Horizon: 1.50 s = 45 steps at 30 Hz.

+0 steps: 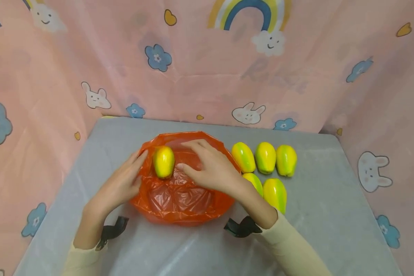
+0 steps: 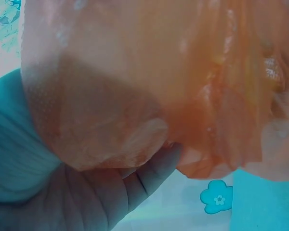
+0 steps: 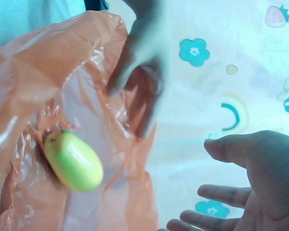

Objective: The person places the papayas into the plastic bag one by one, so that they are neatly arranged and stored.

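An orange-red plastic bag (image 1: 188, 216) lies spread on the table with its mouth facing up. Inside it, toward the left, rests one yellow-green papaya (image 1: 163, 162), also visible in the right wrist view as a papaya (image 3: 73, 161) on the plastic. My left hand (image 1: 121, 183) touches the bag's left rim with loosely bent fingers; the left wrist view shows plastic covering part of that hand (image 2: 82, 192). Above the bag's right half, my right hand (image 1: 212, 168) hovers with spread fingers and holds nothing. It is apart from the papaya.
Several more papayas (image 1: 265, 158) lie on the grey table (image 1: 324, 214) just right of the bag, some partly hidden by my right forearm. Black straps (image 1: 243, 227) hang at both wrists. A pink patterned curtain (image 1: 193, 92) borders the table at the back and sides.
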{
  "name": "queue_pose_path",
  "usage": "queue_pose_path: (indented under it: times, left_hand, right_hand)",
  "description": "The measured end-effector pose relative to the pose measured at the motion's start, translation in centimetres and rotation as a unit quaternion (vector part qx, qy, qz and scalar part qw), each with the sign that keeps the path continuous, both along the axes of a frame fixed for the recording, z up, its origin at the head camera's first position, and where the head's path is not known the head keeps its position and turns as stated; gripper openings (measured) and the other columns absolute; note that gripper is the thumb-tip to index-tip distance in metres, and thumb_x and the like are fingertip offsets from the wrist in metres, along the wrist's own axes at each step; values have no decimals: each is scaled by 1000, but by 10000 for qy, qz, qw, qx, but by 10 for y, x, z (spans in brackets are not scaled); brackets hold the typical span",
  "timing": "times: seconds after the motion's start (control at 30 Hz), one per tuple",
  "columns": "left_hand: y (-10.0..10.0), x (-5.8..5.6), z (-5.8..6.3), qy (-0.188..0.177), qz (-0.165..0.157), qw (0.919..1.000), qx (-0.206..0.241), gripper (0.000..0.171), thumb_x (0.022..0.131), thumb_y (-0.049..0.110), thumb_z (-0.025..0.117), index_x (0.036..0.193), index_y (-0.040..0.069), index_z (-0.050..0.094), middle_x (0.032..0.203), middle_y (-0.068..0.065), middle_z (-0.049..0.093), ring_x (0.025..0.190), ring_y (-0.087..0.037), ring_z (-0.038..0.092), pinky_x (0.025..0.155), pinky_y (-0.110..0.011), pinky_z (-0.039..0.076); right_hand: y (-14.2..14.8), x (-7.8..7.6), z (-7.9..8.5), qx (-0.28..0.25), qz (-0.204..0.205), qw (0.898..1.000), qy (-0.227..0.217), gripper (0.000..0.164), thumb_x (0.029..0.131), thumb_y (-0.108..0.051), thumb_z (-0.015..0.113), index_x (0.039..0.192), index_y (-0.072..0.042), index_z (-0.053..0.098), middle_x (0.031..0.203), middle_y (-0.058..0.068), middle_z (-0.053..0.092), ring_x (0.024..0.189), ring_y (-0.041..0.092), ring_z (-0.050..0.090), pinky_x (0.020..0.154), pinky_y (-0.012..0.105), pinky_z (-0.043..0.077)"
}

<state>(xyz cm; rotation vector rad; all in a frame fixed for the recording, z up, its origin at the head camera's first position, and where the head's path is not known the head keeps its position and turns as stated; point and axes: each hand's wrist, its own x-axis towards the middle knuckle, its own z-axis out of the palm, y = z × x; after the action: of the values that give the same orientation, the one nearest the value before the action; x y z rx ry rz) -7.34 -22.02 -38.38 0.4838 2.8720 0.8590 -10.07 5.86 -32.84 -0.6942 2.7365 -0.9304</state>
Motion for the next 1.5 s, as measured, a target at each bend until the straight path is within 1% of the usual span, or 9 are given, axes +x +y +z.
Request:
queue_pose_path:
  times: [0.23, 0.47, 0.7, 0.87, 1.03, 1.1, 1.2, 1.37, 1.5]
  left_hand:
    - [-3, -2, 1, -37, -16, 10000, -58, 80, 93, -11, 58, 165, -5, 25, 175, -26, 21, 157, -50, 33, 120, -66, 39]
    - [-3, -4, 2, 51, -35, 9999, -79, 79, 94, -9, 57, 165, -4, 26, 174, -26, 23, 156, -50, 35, 119, -66, 41]
    - [-3, 2, 4, 0, 109, 9999, -104, 79, 93, -10, 58, 165, -4, 26, 175, -27, 19, 157, -50, 32, 121, -66, 38]
    - [-5, 4, 4, 47, 125, 9999, -101, 78, 93, -10, 58, 164, -6, 27, 174, -29, 21, 156, -51, 33, 122, -67, 37]
    - [-4, 0, 4, 71, 53, 10000, -34, 78, 94, -10, 57, 165, -4, 27, 174, -26, 23, 156, -50, 34, 120, -66, 39]
    - [-3, -1, 4, 40, 53, 10000, -11, 78, 94, -9, 58, 165, -3, 26, 174, -25, 23, 156, -50, 35, 119, -66, 40]
    - [-2, -1, 5, -8, 84, 10000, -32, 78, 94, -9, 58, 166, -3, 26, 175, -25, 22, 156, -50, 34, 120, -66, 40]
    - [1, -1, 3, 7, -20, 10000, -83, 78, 93, -10, 57, 165, -4, 27, 175, -26, 21, 157, -50, 33, 122, -66, 38]
    - [3, 0, 0, 16, -77, 9999, -141, 78, 93, -11, 57, 165, -5, 26, 175, -27, 20, 157, -49, 33, 124, -64, 36]
  right_hand:
    - [23, 14, -5, -525, -236, 9979, 279, 56, 100, -44, 70, 150, -24, 56, 152, -5, 56, 135, 19, 60, 111, 47, 57]
    - [48, 33, -8, -1240, -221, 9919, 161, 50, 100, -39, 72, 147, -29, 58, 147, -10, 59, 124, 14, 63, 101, 42, 60]
    - [73, 41, -16, -1769, -518, 9824, 292, 58, 99, -22, 74, 153, -19, 52, 146, 3, 64, 127, 22, 69, 94, 39, 66]
    - [90, 48, -26, -1928, -924, 9753, 563, 52, 99, -17, 73, 149, -15, 57, 144, 9, 66, 127, 29, 68, 95, 36, 65]
    - [111, 51, -38, -1978, -1273, 9685, 819, 47, 99, -12, 72, 144, -11, 61, 139, 10, 69, 122, 8, 67, 92, 13, 58]
    - [118, 51, -42, -1949, -1382, 9668, 907, 46, 99, -11, 71, 144, -10, 61, 139, 10, 69, 120, -4, 64, 93, 9, 55]
    - [130, 52, -46, -1929, -1549, 9640, 974, 46, 98, -9, 71, 143, -7, 60, 135, 12, 70, 115, -10, 60, 93, 6, 53]
    - [146, 55, -54, -1668, -1920, 9605, 1125, 46, 99, -9, 71, 144, -6, 60, 129, 14, 69, 108, -9, 58, 94, 2, 48]
    - [157, 57, -60, -1350, -2163, 9580, 1311, 46, 99, -12, 72, 143, -4, 61, 134, 16, 66, 114, 8, 60, 99, -1, 41]
